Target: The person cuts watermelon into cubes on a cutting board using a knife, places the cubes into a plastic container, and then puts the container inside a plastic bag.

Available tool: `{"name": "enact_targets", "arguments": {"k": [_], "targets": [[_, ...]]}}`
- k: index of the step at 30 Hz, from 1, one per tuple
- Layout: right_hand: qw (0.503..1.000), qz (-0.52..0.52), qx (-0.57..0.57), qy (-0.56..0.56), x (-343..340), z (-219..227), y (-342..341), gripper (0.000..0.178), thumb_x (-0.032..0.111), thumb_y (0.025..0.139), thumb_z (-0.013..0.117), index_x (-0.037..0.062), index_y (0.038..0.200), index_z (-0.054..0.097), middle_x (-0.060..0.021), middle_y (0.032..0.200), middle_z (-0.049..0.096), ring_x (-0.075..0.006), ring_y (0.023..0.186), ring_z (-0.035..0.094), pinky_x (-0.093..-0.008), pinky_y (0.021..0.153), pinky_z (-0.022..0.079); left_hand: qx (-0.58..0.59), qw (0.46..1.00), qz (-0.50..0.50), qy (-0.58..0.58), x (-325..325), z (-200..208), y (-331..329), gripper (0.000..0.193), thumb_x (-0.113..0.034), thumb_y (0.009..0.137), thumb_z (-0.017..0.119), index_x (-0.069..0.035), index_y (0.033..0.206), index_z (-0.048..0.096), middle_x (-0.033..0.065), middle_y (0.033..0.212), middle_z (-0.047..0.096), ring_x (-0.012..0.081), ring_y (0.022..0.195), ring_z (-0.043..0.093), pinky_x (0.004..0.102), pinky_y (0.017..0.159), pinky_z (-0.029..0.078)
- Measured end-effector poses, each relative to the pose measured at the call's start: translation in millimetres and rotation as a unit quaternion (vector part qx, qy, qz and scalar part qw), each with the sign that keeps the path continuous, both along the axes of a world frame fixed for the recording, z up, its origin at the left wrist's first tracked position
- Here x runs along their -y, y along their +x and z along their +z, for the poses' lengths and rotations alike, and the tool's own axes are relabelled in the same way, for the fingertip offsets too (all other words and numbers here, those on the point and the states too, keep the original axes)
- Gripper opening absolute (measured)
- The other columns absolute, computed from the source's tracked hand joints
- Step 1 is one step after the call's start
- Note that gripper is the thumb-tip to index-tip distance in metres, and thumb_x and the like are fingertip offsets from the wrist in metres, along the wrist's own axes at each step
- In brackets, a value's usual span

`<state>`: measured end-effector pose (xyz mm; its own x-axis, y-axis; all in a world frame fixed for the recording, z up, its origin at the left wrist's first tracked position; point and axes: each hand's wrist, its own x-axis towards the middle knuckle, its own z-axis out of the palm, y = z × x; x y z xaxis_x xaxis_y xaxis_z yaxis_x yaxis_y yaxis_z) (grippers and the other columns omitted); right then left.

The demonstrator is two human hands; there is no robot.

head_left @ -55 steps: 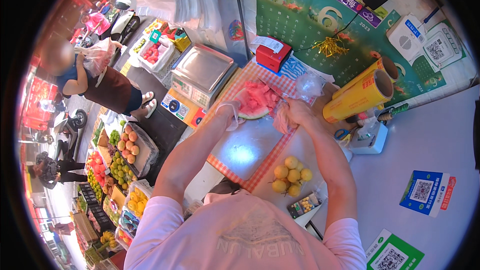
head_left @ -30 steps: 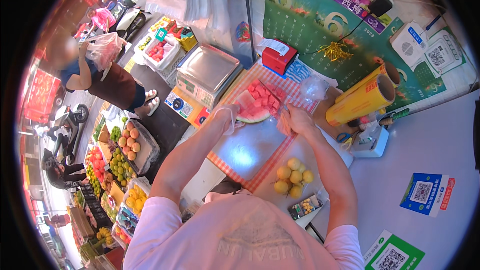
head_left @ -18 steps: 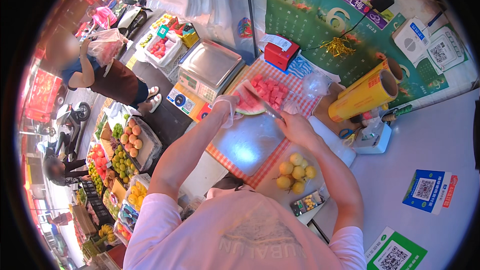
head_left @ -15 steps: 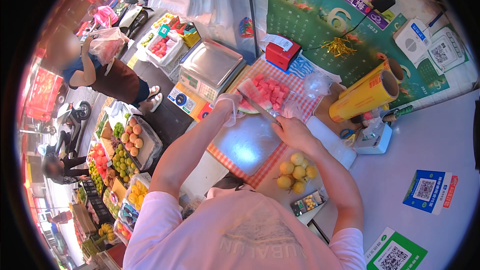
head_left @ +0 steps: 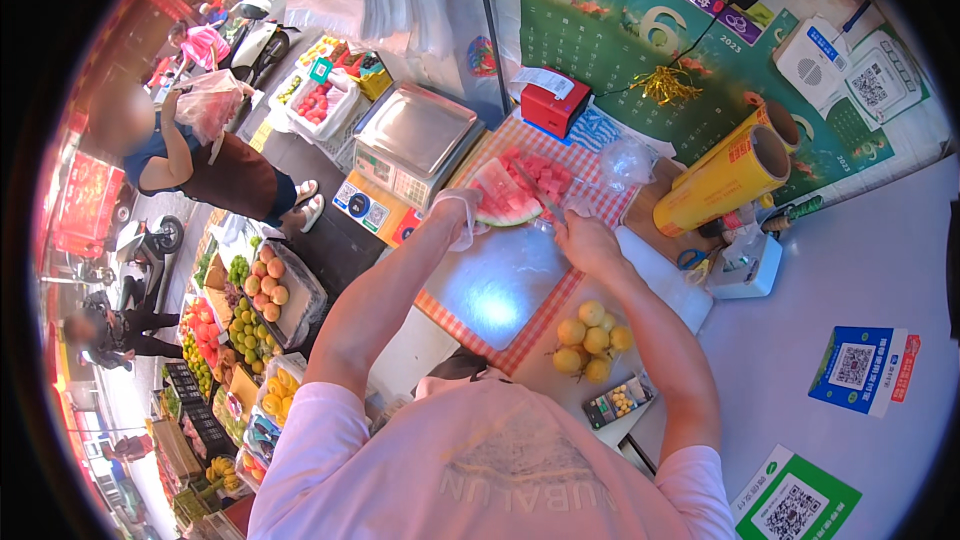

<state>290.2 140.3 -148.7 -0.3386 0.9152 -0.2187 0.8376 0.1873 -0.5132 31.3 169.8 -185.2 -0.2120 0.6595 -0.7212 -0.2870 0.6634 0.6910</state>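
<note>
On a shiny cutting board (head_left: 490, 285) rests a watermelon wedge (head_left: 503, 198) with its green rind facing me. My left hand (head_left: 460, 210), in a thin clear plastic glove, grips the wedge's left end. My right hand (head_left: 587, 242) is closed round the handle of a knife (head_left: 540, 192). The blade points away and to the left, at the right side of the wedge. Cut watermelon pieces (head_left: 548, 172) lie heaped just beyond the blade. Beneath the board spreads a red-checked cloth (head_left: 540, 317).
A weighing scale (head_left: 415, 130) stands left of the board, a red printer (head_left: 553, 100) behind it. Rolls of yellow film (head_left: 722, 180) stand at the right. Round yellow fruits (head_left: 592, 340) sit nearer me. Fruit crates (head_left: 262, 285) line the left, where a person (head_left: 225, 165) holds a plastic bag.
The knife has moved from lying across the wedge to its right side, beside the cut pieces. My right hand has shifted slightly right. My left hand keeps its grip.
</note>
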Motion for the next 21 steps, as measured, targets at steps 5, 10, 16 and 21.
{"name": "enact_targets", "arguments": {"k": [5, 10, 16, 21], "targets": [[0.995, 0.095, 0.011, -0.002, 28.5, 37.2, -23.8, 0.030, 0.026, 0.096, 0.046, -0.0002, 0.107, 0.056, -0.0228, 0.083, 0.067, -0.0416, 0.082, 0.065, -0.0528, 0.075, 0.050, -0.035, 0.999, -0.012, 0.003, 1.1, -0.1, -5.8, 0.010, -0.011, 0.081, 0.065, -0.008, 0.074, 0.058, 0.0079, 0.071, 0.057, 0.0248, 0.060, 0.058, 0.0454, 0.051, 0.052], [0.994, 0.101, 0.037, -0.006, 36.4, 26.6, -34.6, 0.030, 0.025, 0.096, 0.046, -0.0021, 0.103, 0.057, -0.0223, 0.079, 0.067, -0.0405, 0.079, 0.066, -0.0520, 0.072, 0.051, -0.004, 1.000, -0.021, -0.002, -0.5, 1.9, -3.5, 0.011, -0.011, 0.082, 0.064, -0.007, 0.073, 0.058, 0.0090, 0.069, 0.057, 0.0253, 0.059, 0.059, 0.0442, 0.049, 0.052], [0.983, 0.040, -0.082, -0.156, 30.0, 24.4, -35.2, 0.032, 0.029, 0.096, 0.048, -0.0010, 0.095, 0.059, -0.0224, 0.078, 0.067, -0.0405, 0.079, 0.066, -0.0518, 0.072, 0.051, 0.056, 0.998, -0.019, 0.009, 2.4, 2.6, -6.5, 0.009, -0.010, 0.083, 0.063, -0.007, 0.075, 0.059, 0.0095, 0.069, 0.059, 0.0273, 0.061, 0.062, 0.0453, 0.050, 0.053], [0.998, 0.067, 0.003, -0.018, 35.3, 18.9, -30.4, 0.033, 0.028, 0.096, 0.047, -0.0019, 0.101, 0.059, -0.0230, 0.081, 0.067, -0.0406, 0.081, 0.066, -0.0515, 0.074, 0.051, -0.011, 1.000, -0.020, -0.007, 0.3, -0.8, -2.7, 0.011, -0.011, 0.084, 0.064, -0.008, 0.075, 0.058, 0.0080, 0.069, 0.057, 0.0259, 0.061, 0.060, 0.0455, 0.049, 0.052]]}}
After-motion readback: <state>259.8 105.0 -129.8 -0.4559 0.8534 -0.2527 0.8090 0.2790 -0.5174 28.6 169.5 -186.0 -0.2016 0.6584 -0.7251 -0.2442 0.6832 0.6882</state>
